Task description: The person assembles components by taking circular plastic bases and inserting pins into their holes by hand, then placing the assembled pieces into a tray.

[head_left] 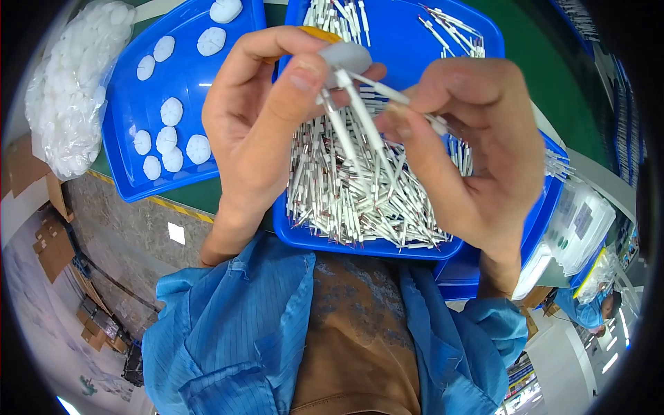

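My left hand (266,117) is closed, its thumb and fingers pinching a round whitish piece (348,57); a yellow cover shows on one finger. Several slim white sticks (360,114) hang down from that piece. Between the thumb and index finger of my right hand (477,131) is another slim white stick (384,90), its far end touching or close to the round piece. Both hands are above a blue tray (290,238) heaped with the same kind of loose white sticks (360,200), many with reddish or dark tips.
A second blue tray (124,166) at the left holds several round white creased pieces (211,41). Beyond it lies a clear bag (76,90) full of white pieces. Clear plastic boxes (581,221) stand at the right. Another person (588,308) is at the far right.
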`<control>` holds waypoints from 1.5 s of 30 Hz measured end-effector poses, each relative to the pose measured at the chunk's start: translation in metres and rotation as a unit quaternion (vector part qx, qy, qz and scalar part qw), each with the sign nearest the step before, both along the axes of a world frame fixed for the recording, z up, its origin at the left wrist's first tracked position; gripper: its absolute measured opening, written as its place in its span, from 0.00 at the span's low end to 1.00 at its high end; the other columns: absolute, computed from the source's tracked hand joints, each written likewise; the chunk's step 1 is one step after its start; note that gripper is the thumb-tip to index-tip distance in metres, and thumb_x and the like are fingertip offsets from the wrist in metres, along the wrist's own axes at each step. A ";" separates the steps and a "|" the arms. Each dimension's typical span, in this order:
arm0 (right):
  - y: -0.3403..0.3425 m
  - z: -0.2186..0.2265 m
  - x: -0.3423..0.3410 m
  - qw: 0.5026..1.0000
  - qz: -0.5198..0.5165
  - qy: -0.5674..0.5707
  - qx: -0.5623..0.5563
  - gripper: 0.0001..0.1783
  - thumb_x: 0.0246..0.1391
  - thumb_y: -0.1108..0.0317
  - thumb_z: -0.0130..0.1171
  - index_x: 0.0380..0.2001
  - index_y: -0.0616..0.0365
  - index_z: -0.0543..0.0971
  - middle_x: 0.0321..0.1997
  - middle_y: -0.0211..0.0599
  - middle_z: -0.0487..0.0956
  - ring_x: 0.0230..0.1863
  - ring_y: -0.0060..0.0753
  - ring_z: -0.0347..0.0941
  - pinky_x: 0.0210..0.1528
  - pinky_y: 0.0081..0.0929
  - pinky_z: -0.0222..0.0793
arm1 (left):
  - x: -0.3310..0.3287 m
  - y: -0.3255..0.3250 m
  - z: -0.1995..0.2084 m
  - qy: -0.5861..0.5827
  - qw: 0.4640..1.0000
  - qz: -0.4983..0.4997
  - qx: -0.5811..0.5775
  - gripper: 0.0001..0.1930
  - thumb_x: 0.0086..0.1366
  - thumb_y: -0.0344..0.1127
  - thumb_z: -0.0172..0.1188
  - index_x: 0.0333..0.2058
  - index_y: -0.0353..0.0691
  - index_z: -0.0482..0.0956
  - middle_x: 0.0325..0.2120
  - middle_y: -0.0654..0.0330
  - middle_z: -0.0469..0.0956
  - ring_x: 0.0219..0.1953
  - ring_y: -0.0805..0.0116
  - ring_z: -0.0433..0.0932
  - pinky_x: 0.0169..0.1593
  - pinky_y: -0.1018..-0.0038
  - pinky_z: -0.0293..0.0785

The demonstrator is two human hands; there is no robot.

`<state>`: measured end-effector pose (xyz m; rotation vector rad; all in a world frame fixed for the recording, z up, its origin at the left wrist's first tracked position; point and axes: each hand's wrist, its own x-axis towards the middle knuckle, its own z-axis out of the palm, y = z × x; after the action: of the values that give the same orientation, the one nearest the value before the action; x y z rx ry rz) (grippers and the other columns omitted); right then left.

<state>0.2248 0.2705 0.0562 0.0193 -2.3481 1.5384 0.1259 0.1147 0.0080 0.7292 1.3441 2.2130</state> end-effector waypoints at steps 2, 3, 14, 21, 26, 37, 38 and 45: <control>-0.002 -0.008 0.001 1.000 -0.012 -0.011 -0.015 0.14 0.54 0.81 0.57 0.44 0.67 0.68 0.35 0.42 0.78 0.33 0.27 0.79 0.34 0.19 0.73 | 0.000 0.000 0.003 -0.027 1.000 0.003 0.008 0.14 0.71 0.39 0.50 0.45 0.31 0.68 0.40 0.50 0.77 0.43 0.65 0.80 0.49 0.71 0.80; -0.002 -0.008 0.000 0.999 -0.013 -0.010 0.050 0.15 0.54 0.80 0.59 0.44 0.66 0.69 0.37 0.41 0.80 0.33 0.27 0.80 0.34 0.19 0.73 | -0.001 -0.002 0.002 -0.026 1.000 0.007 0.007 0.14 0.71 0.39 0.50 0.45 0.31 0.68 0.40 0.50 0.77 0.43 0.65 0.80 0.49 0.71 0.80; 0.004 -0.002 0.006 0.988 -0.013 0.047 0.144 0.15 0.50 0.80 0.62 0.43 0.64 0.76 0.38 0.39 0.81 0.30 0.25 0.80 0.32 0.18 0.72 | -0.007 -0.004 -0.004 0.057 0.998 0.029 -0.023 0.14 0.70 0.39 0.50 0.45 0.31 0.67 0.42 0.46 0.75 0.44 0.57 0.80 0.48 0.71 0.81; 0.033 0.014 -0.001 0.989 0.085 -0.080 0.096 0.06 0.50 0.77 0.64 0.33 0.62 0.80 0.33 0.40 0.80 0.32 0.27 0.78 0.32 0.21 0.70 | -0.007 -0.006 -0.001 0.024 0.999 0.021 -0.034 0.13 0.71 0.38 0.47 0.44 0.32 0.67 0.41 0.45 0.76 0.45 0.46 0.80 0.46 0.71 0.82; 0.020 -0.009 0.005 0.971 0.147 -0.075 0.174 0.06 0.54 0.73 0.61 0.36 0.60 0.79 0.29 0.41 0.79 0.28 0.39 0.79 0.28 0.26 0.70 | -0.005 -0.004 -0.002 0.037 0.999 0.014 -0.036 0.13 0.71 0.39 0.48 0.44 0.32 0.67 0.40 0.46 0.76 0.45 0.46 0.80 0.47 0.70 0.81; -0.012 0.003 0.007 0.994 -0.004 -0.085 0.062 0.09 0.61 0.71 0.55 0.44 0.58 0.76 0.31 0.36 0.82 0.23 0.25 0.78 0.23 0.19 0.67 | 0.005 0.000 0.005 0.018 0.997 0.063 -0.040 0.16 0.69 0.45 0.52 0.42 0.36 0.67 0.37 0.50 0.76 0.42 0.48 0.81 0.42 0.74 0.80; -0.011 0.001 0.007 0.995 -0.003 -0.084 0.061 0.09 0.61 0.71 0.55 0.44 0.58 0.76 0.31 0.36 0.82 0.23 0.25 0.78 0.23 0.19 0.67 | 0.006 0.000 0.006 0.019 0.997 0.059 -0.041 0.16 0.69 0.45 0.51 0.43 0.36 0.67 0.37 0.49 0.76 0.42 0.48 0.81 0.43 0.73 0.80; -0.015 -0.005 0.003 0.976 -0.085 0.009 0.202 0.04 0.55 0.73 0.61 0.35 0.58 0.79 0.22 0.35 0.78 0.16 0.24 0.73 0.19 0.19 0.63 | 0.002 -0.004 0.008 0.054 0.998 0.018 -0.040 0.16 0.70 0.43 0.49 0.45 0.33 0.65 0.39 0.47 0.75 0.45 0.47 0.79 0.48 0.68 0.80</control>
<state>0.2282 0.2551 0.0517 -0.0698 -2.5314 0.9617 0.1282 0.1111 0.0155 0.8100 1.5014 2.1604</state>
